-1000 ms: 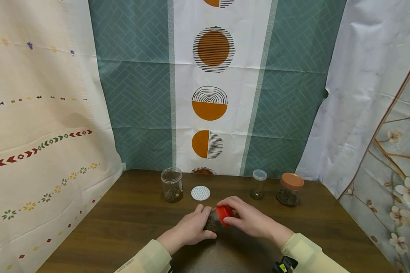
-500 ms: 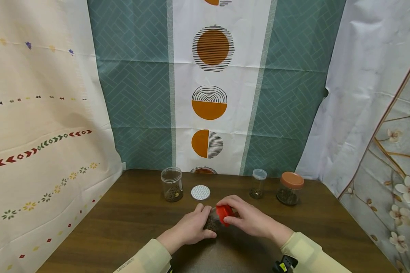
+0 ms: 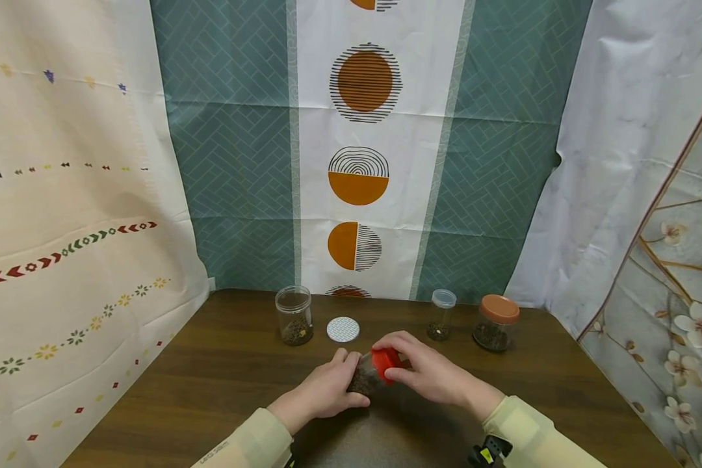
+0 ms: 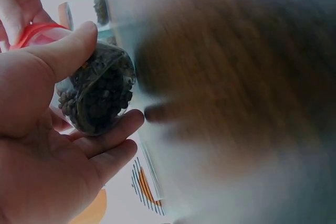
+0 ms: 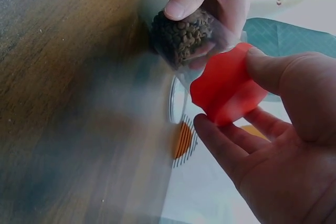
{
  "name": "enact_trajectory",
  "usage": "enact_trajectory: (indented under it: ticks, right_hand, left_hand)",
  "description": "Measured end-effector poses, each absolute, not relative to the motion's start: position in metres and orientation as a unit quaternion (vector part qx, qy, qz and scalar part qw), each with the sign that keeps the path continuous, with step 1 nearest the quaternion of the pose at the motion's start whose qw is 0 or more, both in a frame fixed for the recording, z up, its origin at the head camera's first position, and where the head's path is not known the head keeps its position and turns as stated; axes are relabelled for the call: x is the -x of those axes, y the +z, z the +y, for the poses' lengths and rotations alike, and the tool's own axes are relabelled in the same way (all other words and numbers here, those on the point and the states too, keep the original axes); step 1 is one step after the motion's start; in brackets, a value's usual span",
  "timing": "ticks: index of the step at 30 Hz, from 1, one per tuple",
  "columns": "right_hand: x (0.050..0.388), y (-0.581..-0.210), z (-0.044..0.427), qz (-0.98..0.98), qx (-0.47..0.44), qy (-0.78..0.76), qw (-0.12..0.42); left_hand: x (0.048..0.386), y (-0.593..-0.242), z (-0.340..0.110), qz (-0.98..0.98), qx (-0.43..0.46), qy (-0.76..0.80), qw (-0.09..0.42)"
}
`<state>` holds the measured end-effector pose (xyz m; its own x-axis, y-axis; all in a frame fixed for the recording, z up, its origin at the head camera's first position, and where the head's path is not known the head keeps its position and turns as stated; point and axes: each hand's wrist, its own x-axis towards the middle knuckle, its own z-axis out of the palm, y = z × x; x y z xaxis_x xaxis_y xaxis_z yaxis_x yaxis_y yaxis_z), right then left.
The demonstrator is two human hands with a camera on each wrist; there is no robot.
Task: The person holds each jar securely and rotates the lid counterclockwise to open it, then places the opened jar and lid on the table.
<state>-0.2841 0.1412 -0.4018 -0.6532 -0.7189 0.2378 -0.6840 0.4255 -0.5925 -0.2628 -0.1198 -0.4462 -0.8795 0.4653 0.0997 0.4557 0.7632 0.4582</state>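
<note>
My left hand (image 3: 326,388) grips a clear jar (image 5: 181,38), thumb on one side and fingers on the other. Dark brown pellet-like bits fill its lower part. The jar lies tilted low over the table, its mouth end toward the right. On that end sits a red lid (image 3: 386,365), which my right hand (image 3: 424,372) holds between thumb and fingers. In the right wrist view the lid's ridged side shows, and the lid meets the jar's neck. From the left wrist the jar's round base (image 4: 105,90) faces the camera.
Behind the hands stand an uncovered clear jar (image 3: 294,317) and a white patterned disc (image 3: 343,329). Farther right are a small jar with a translucent lid (image 3: 442,315) and a jar with an orange-brown lid (image 3: 496,322). Each jar holds dark bits. Curtains hang behind the wooden table (image 3: 210,377).
The red lid and the right fingers have shifted and turned very slightly. The left hand keeps its hold on the jar, and the things behind have not moved.
</note>
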Motion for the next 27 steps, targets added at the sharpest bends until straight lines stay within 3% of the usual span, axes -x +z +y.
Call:
enact_trajectory:
  ticks: [27]
  right_hand:
    - [0.284,-0.398,0.151,0.845,0.413,-0.338,-0.025]
  left_hand:
    - [0.268,-0.443,-0.144,0.947,-0.228,0.225,-0.038]
